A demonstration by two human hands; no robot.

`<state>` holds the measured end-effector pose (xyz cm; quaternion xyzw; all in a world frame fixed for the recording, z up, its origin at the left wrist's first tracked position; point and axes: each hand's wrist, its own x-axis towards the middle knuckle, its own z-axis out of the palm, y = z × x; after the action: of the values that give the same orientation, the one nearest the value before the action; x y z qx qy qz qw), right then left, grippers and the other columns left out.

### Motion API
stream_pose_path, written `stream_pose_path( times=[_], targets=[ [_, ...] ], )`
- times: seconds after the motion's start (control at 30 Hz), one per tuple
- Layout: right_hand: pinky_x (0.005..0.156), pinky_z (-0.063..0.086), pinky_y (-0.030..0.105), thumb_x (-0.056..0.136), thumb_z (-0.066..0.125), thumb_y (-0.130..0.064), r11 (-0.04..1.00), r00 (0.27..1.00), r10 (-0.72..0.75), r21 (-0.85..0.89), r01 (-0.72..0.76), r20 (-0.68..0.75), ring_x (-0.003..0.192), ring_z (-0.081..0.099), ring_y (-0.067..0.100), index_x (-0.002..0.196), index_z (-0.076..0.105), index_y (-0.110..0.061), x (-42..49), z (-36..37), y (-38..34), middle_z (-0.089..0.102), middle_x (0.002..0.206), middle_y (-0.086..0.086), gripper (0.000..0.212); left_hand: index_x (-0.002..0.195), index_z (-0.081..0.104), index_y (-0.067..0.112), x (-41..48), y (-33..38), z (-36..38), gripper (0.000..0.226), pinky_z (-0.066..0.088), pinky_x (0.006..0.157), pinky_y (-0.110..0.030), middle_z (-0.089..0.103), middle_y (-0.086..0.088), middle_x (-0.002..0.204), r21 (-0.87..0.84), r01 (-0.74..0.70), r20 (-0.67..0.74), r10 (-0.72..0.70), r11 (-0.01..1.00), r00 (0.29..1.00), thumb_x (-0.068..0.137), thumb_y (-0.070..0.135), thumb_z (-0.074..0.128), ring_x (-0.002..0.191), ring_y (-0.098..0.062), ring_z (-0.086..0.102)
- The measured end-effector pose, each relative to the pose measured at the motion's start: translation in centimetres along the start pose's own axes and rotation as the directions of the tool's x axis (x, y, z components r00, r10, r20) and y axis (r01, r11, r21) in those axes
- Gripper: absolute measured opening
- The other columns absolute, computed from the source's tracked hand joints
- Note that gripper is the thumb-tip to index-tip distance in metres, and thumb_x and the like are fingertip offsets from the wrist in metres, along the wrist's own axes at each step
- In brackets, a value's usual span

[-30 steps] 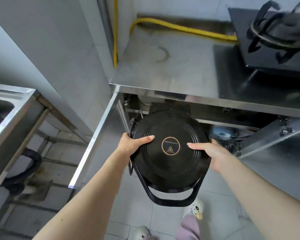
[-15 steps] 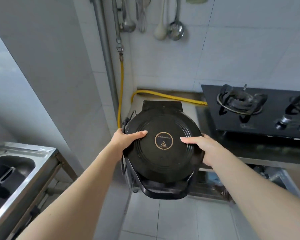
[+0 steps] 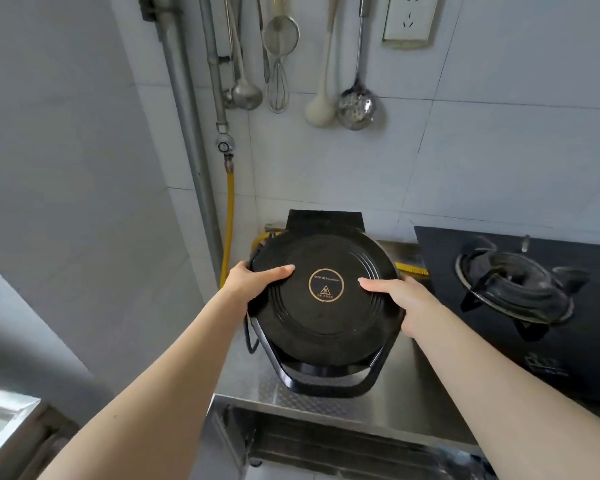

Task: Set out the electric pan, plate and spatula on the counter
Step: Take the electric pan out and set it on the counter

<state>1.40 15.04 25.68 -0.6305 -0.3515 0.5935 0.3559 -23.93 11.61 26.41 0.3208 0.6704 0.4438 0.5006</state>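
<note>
A: How many hands do we see on the round black electric pan (image 3: 326,296) with the gold ring label?

B: We count 2. The left hand (image 3: 253,282) grips its left edge and the right hand (image 3: 406,306) its right edge. Each lays 1 thumb flat on the lid, and the other fingers curl under the rim, out of our sight.

A: And where is the pan?

B: Over the left part of the stainless steel desk (image 3: 413,386), lid tilted toward us, its 1 loop handle at the near edge. We cannot tell whether it touches the desk.

A: What else do we count?

B: 1 black glass gas stove (image 3: 534,341) just right of the pan, with 1 burner (image 3: 513,289) fully in view. 1 yellow hose (image 3: 227,220) runs down the tiled wall behind. At least 5 utensils hang above: 1 steel ladle (image 3: 245,95), 1 mesh strainer (image 3: 279,32), 1 wire whisk (image 3: 278,88), 1 cream spoon (image 3: 321,112) and 1 slotted steel spoon (image 3: 357,107). 1 white wall socket (image 3: 409,19) sits at the top.
</note>
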Motion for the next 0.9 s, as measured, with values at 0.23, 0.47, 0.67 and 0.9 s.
stream_pose_path(
  times=[0.23,0.47,0.67,0.9],
  targets=[
    [0.095,0.049,0.055,0.053,0.093,-0.019,0.999,0.999,0.042,0.016,-0.042,0.021,0.11,0.06,0.039,0.138,0.044,-0.015,8.7,1.1,-1.6,0.06,0.128,0.013,0.098,0.129,0.048,0.014,8.6,0.6,2.2,0.102,0.057,0.082,-0.044,0.062,-0.006,0.116,0.011,0.053,-0.038,-0.052,0.999,0.998,0.043,0.047,0.091,0.095,-0.027,0.065],
    [0.096,0.049,0.054,0.051,0.093,-0.018,0.989,0.99,0.144,0.027,-0.144,-0.003,0.109,0.061,0.038,0.134,0.049,-0.013,13.4,1.5,-0.3,0.062,0.125,0.015,0.094,0.131,0.046,0.014,13.8,-0.9,3.4,0.098,0.054,0.09,-0.048,0.06,-0.008,0.122,0.057,0.155,-0.01,-0.155,0.986,0.988,0.049,0.045,0.09,0.104,-0.03,0.061],
    [0.099,0.047,0.052,0.053,0.092,-0.02,0.979,0.978,0.204,0.015,-0.203,-0.054,0.116,0.056,0.038,0.137,0.046,-0.016,15.8,0.4,0.5,0.057,0.132,0.013,0.096,0.134,0.043,0.015,16.6,-1.3,5.3,0.098,0.053,0.067,-0.034,0.057,-0.004,0.115,0.101,0.195,0.057,-0.201,0.976,0.978,0.052,0.044,0.089,0.087,-0.022,0.058],
    [0.103,0.044,0.052,0.049,0.094,-0.023,0.968,0.964,0.252,0.003,-0.253,-0.089,0.119,0.055,0.037,0.139,0.045,-0.018,17.0,-0.5,1.5,0.057,0.134,0.012,0.103,0.132,0.047,0.015,18.5,-2.8,6.5,0.095,0.048,0.056,-0.025,0.053,0.007,0.085,0.137,0.247,0.095,-0.261,0.959,0.961,0.052,0.041,0.09,0.069,-0.009,0.053]
  ],
)
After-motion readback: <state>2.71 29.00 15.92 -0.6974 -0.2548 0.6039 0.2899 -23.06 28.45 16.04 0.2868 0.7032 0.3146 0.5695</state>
